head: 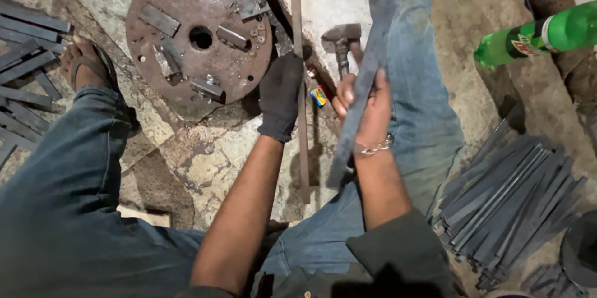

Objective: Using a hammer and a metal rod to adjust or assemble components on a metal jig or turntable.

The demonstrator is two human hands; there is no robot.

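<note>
From the head camera, looking down between two denim-clad knees at a rough stone floor: a green plastic bottle (547,37) with a printed label lies on its side at the upper right; whether it holds any liquid cannot be judged from here. A round rusty steel disc (199,40) with a centre hole carries several short grey metal blocks on its face. Beside it, a steel-headed hammer (341,40) rests on the floor, and a small multicoloured box (319,95) lies just below it.

The left hand (281,96), in a black fabric glove, is closed around a long thin rusty metal rod (299,80) that runs almost straight up and down the picture, forearm reaching forward from below. The bare right hand (364,108), a chain bracelet at its wrist, is wrapped around a long flat dark steel strip (373,49), which slants from the upper right knee down past the wrist.

A heap of similar flat grey steel strips (510,201) lies at the lower right, and another stack of strips (25,68) lies at the left edge beside a sandalled foot (87,62).
</note>
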